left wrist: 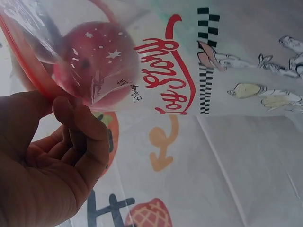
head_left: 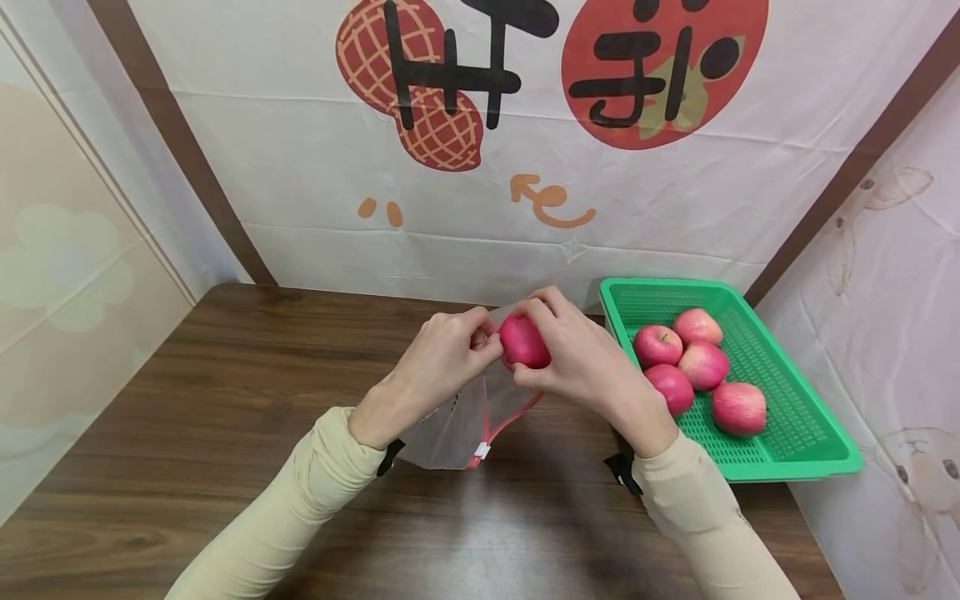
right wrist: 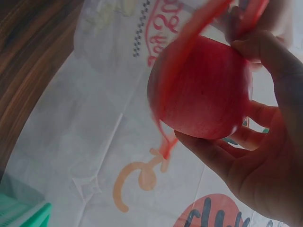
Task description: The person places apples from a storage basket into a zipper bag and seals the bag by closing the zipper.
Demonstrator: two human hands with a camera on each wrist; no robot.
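A red apple [head_left: 523,340] sits in my right hand [head_left: 585,358], with the thumb and fingers curved round it. It is at the mouth of a clear plastic zip bag [head_left: 442,433]. My left hand [head_left: 435,367] pinches the bag's red edge between thumb and fingertips, as the left wrist view shows. There the apple [left wrist: 97,66] appears through the printed plastic. In the right wrist view the red zip strip [right wrist: 177,66] crosses in front of the apple. A white slider [head_left: 482,451] sits at the strip's near end.
To the right stands a green plastic basket [head_left: 797,375] with several red apples [head_left: 739,409] in it. The brown wooden table [head_left: 247,400] carries everything. A printed white cloth [head_left: 465,258] hangs behind the table, and another cloth [head_left: 862,333] hangs at the right side.
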